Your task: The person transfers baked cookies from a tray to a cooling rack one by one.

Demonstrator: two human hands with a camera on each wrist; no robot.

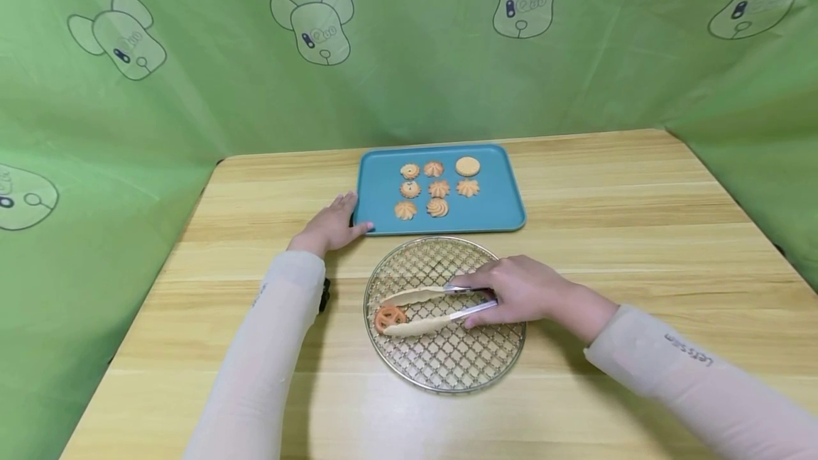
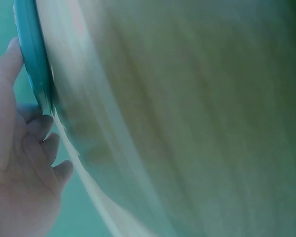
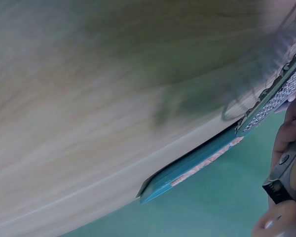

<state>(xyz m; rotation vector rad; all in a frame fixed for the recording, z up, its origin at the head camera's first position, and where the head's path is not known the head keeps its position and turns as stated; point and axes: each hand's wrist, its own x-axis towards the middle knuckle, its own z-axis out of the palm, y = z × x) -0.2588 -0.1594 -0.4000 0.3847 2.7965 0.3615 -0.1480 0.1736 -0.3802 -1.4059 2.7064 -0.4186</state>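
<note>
My right hand holds a pair of tongs with metal arms and beige tips over a round wire cooling rack. The tips stand apart, one on each side of a small orange-brown pretzel-shaped cookie at the rack's left side. In the right wrist view the tongs' handle end shows in that hand. My left hand rests at the near left corner of a blue tray, its fingers along the left edge and its thumb on the front rim. The left wrist view shows these fingers loosely bent beside the tray.
Several cookies lie in loose rows on the tray, some shell-shaped, one round and flat. The tray stands right behind the rack on a wooden table. A green curtain with mouse-head drawings surrounds the table's back and sides.
</note>
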